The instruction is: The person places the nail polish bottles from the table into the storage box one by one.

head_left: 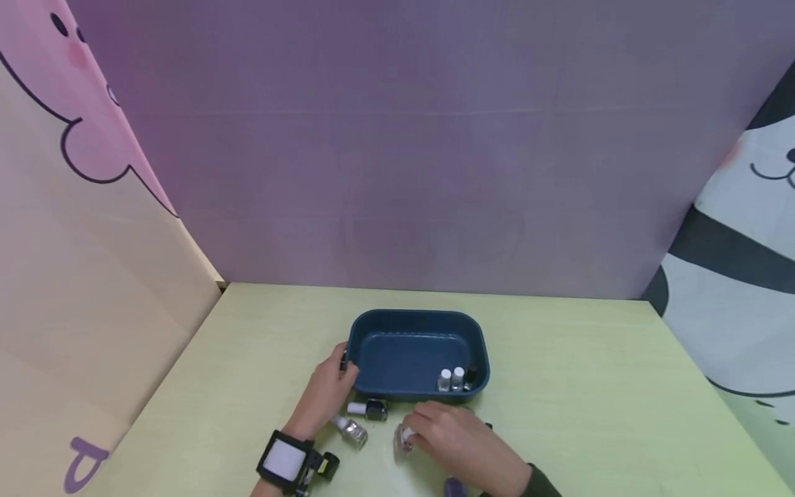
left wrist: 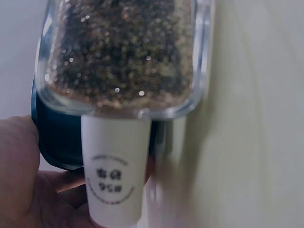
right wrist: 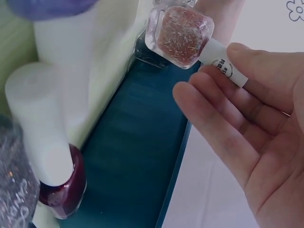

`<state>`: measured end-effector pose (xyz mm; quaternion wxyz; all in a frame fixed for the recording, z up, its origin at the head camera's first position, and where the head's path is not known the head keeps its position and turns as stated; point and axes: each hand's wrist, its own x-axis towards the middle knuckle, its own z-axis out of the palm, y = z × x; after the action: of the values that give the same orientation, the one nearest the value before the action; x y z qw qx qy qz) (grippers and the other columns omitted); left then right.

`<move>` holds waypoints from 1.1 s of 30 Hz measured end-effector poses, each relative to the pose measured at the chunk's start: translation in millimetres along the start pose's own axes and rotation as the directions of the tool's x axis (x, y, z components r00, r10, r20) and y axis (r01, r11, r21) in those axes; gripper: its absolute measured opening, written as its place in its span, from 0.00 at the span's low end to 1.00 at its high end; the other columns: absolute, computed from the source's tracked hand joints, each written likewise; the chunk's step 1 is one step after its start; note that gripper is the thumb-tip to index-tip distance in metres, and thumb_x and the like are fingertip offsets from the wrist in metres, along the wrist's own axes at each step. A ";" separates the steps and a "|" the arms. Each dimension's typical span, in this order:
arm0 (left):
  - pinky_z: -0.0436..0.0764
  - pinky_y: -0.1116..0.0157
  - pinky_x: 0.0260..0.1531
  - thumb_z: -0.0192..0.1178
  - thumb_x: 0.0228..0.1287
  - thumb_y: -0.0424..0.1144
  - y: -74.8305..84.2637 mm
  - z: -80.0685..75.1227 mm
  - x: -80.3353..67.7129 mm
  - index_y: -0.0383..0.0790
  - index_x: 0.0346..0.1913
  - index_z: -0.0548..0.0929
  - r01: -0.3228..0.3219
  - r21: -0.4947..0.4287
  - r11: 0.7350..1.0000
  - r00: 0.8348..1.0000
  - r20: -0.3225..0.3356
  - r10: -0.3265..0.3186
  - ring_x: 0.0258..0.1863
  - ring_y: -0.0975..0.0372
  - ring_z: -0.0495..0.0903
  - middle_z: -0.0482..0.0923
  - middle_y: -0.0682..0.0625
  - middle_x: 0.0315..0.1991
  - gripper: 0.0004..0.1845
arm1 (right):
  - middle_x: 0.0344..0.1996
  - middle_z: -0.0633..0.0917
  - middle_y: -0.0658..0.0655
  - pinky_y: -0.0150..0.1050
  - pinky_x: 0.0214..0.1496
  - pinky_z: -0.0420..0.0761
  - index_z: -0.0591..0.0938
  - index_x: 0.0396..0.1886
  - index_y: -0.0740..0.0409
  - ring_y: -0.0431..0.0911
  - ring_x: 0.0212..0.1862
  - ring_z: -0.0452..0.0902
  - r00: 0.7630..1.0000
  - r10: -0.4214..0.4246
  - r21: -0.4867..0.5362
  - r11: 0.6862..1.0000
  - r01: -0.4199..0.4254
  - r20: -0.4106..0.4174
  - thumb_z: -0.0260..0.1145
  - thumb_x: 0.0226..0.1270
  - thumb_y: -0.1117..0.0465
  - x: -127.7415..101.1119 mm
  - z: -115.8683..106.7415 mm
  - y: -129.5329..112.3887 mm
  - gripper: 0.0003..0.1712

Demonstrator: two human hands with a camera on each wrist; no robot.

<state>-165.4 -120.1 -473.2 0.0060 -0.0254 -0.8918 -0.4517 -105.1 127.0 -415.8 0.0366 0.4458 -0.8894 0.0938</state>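
A dark blue tray (head_left: 416,317) stands on the table, and my left hand (head_left: 326,390) grips its left side. With thumb and fingers, my right hand (head_left: 450,438) pinches the white cap of a pinkish glitter nail polish bottle (right wrist: 185,35). That bottle is in front of the tray (right wrist: 137,123), close over the tabletop. Between the hands lie a dark nail polish bottle (head_left: 376,409) and a glitter nail polish bottle (head_left: 355,433), both white-capped. The glitter one (left wrist: 123,52) looms large in the left wrist view and covers part of the left hand (left wrist: 19,166).
Two white-capped bottles (head_left: 450,379) and a dark one (head_left: 470,377) stand in the tray's front right corner. A purple bottle (head_left: 455,487) is near the right forearm. In the right wrist view, a dark red bottle (right wrist: 71,190) sits at lower left. Printed panels surround the table.
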 end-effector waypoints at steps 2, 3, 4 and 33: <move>0.70 0.66 0.21 0.49 0.74 0.39 0.0 -0.1 0.1 0.39 0.72 0.65 0.003 0.000 1.000 1.000 0.002 -0.003 0.24 0.63 0.72 0.79 0.48 0.36 0.26 | 0.36 0.84 0.44 0.23 0.36 0.76 0.86 0.43 0.50 0.29 0.35 0.75 1.000 -0.007 -0.009 1.000 0.006 -0.024 0.69 0.65 0.58 -0.6 0.3 0.7 0.08; 0.70 0.65 0.20 0.49 0.74 0.39 -0.1 -0.1 0.0 0.39 0.72 0.65 0.003 0.000 1.000 1.000 0.004 -0.003 0.23 0.63 0.72 0.79 0.48 0.35 0.26 | 0.35 0.84 0.44 0.23 0.36 0.76 0.87 0.43 0.51 0.30 0.35 0.75 0.999 -0.011 -0.014 1.000 0.011 -0.038 0.70 0.65 0.59 -1.0 0.5 0.9 0.08; 0.70 0.66 0.21 0.49 0.74 0.39 -0.2 0.0 0.1 0.39 0.72 0.65 0.001 0.001 1.000 1.000 0.004 -0.001 0.23 0.63 0.72 0.79 0.48 0.35 0.26 | 0.35 0.83 0.44 0.23 0.36 0.76 0.87 0.43 0.51 0.30 0.35 0.75 0.999 -0.015 -0.016 1.000 0.014 -0.051 0.70 0.65 0.59 -1.3 0.7 1.3 0.08; 0.71 0.65 0.22 0.49 0.73 0.38 1.5 2.8 -1.6 0.38 0.71 0.67 0.005 0.006 1.000 1.000 -0.007 -0.005 0.26 0.62 0.73 0.80 0.46 0.40 0.26 | 0.35 0.81 0.44 0.22 0.37 0.75 0.86 0.44 0.51 0.31 0.35 0.75 0.990 -0.025 -0.068 0.998 0.016 -0.139 0.71 0.62 0.61 -4.9 3.1 4.6 0.11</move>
<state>-163.7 -117.0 -473.7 0.0080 -0.0214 -0.8932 -0.4491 -105.8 132.9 -420.1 0.1144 0.4457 -0.8827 0.0948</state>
